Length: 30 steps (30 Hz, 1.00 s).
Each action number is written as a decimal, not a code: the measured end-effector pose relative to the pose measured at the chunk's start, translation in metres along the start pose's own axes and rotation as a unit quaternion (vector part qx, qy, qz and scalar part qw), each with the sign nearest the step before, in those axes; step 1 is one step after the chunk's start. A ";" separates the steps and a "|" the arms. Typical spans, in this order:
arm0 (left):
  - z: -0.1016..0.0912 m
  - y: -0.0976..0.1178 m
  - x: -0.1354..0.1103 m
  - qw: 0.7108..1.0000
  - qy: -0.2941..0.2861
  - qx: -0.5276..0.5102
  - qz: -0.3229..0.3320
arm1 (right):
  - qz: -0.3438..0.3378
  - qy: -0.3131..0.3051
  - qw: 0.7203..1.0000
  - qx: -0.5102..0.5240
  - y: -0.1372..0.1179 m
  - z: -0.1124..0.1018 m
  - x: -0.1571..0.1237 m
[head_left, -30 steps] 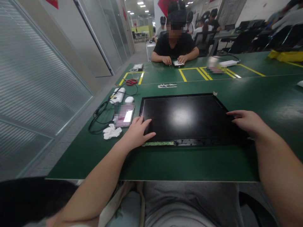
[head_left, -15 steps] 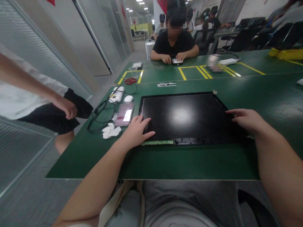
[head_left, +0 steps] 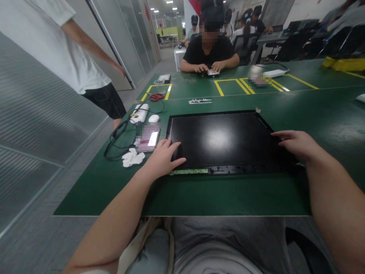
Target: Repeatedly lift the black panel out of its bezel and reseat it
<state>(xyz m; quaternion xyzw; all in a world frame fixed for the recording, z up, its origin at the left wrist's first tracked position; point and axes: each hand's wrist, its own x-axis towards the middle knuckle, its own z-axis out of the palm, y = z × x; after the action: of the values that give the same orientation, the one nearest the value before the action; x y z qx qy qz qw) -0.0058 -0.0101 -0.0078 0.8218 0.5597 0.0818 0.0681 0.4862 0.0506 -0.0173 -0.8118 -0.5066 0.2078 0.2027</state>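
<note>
A large black display panel [head_left: 222, 139] lies flat on the green table [head_left: 199, 194], a strip of green circuit board showing along its near edge. My left hand [head_left: 162, 158] rests on the panel's near left corner, fingers spread flat and thumb out. My right hand [head_left: 295, 144] lies on the panel's right edge with its fingers stretched toward the middle. Neither hand holds anything.
Left of the panel lie a phone [head_left: 148, 139], a crumpled white tissue [head_left: 131, 157], black cables [head_left: 118, 135], a white mouse [head_left: 154, 118] and red scissors [head_left: 156, 97]. A person in black [head_left: 209, 51] sits at the far side. A person in a white shirt [head_left: 71, 49] walks past the table's left edge.
Both my hands stay where they were on the panel. The person in the white shirt has come in from the left and walked farther along the table's left side.
</note>
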 end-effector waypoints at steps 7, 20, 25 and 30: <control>-0.006 -0.007 0.005 0.999 0.024 -0.045 -0.009 | -0.007 0.015 1.000 0.001 0.000 0.003 -0.002; -0.012 -0.016 0.006 0.996 0.027 -0.016 -0.080 | -0.019 -0.003 0.998 -0.062 -0.006 -0.001 -0.004; -0.012 -0.013 0.007 0.996 0.028 0.001 -0.088 | -0.005 0.000 0.998 -0.062 -0.015 -0.002 -0.011; -0.015 -0.009 0.008 0.996 0.019 0.024 -0.085 | 0.005 0.000 0.998 -0.058 -0.013 0.000 -0.010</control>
<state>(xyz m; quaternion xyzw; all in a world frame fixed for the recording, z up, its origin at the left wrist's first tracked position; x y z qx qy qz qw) -0.0143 0.0011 0.0051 0.7711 0.6304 0.0776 0.0447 0.4729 0.0463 -0.0087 -0.8247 -0.5137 0.1788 0.1547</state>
